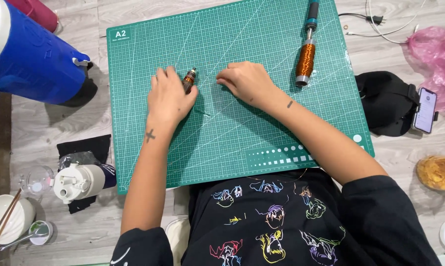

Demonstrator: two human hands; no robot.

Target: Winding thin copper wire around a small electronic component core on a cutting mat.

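Left hand (168, 96) grips a small coil (189, 80) at upper centre of the green mat (232, 143). Right hand (244, 81) rests beside it, fingers curled, empty. White label (120, 34) marks the mat's upper-left corner. Larger coil tool (306, 51) lies upper right.

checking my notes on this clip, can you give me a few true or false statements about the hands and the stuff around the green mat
1. The left hand touches a small coil part on the green mat. True.
2. The right hand grips the long copper coil tool. False: that tool lies apart from it, near the mat's upper right.
3. A phone rests against a black bag to the right of the mat. True.
4. A blue jug stands on the mat. False: it stands on the floor, off the mat's left edge.
5. A white bowl with chopsticks is at the lower left. True.
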